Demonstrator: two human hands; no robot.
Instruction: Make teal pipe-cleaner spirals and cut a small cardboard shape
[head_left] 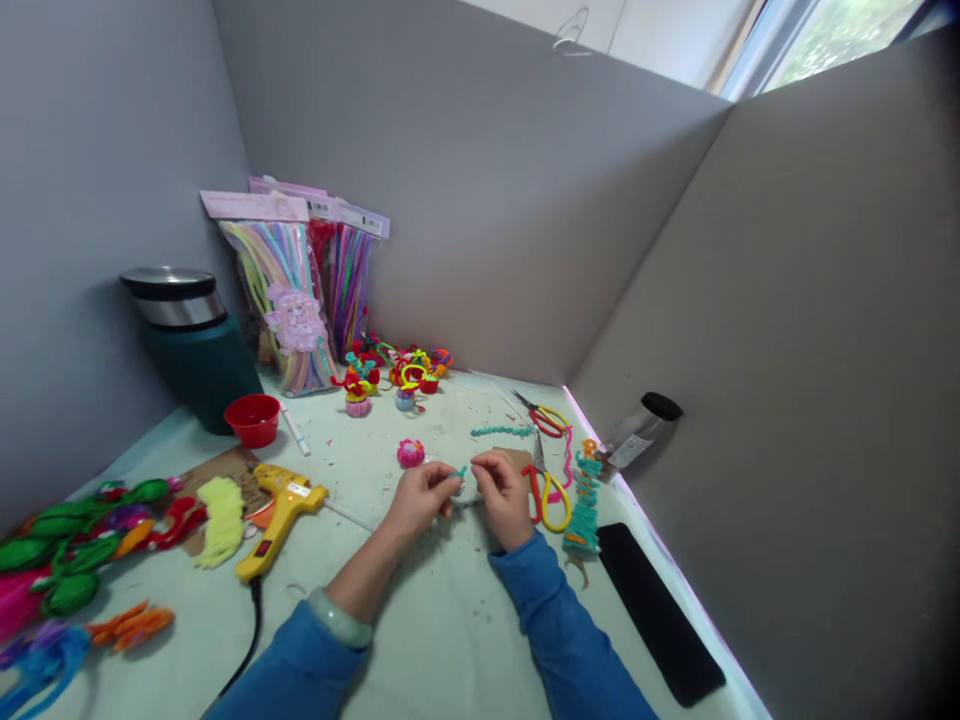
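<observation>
My left hand [422, 497] pinches a short piece of teal pipe cleaner [462, 472] between thumb and fingertips, its end sticking up. Close on the other side, my right hand [504, 497] has thumb and forefinger pressed together; what lies between them is too small to make out. Both hands are above the middle of the table. Just beyond my left hand sits a pink fuzzy pipe-cleaner piece [410, 453]. Beside my right hand lie red-and-yellow scissors [553, 500], and a twisted teal pipe cleaner [501, 432] rests further back.
A yellow glue gun [281, 525] lies left, near a red cup [253, 420] and teal tumbler [199, 360]. Pipe-cleaner packs [281, 300] lean at the back behind small finished pieces [412, 372]. A teal coil [584, 505], black slab [660, 615] and clear bottle [634, 435] stand right.
</observation>
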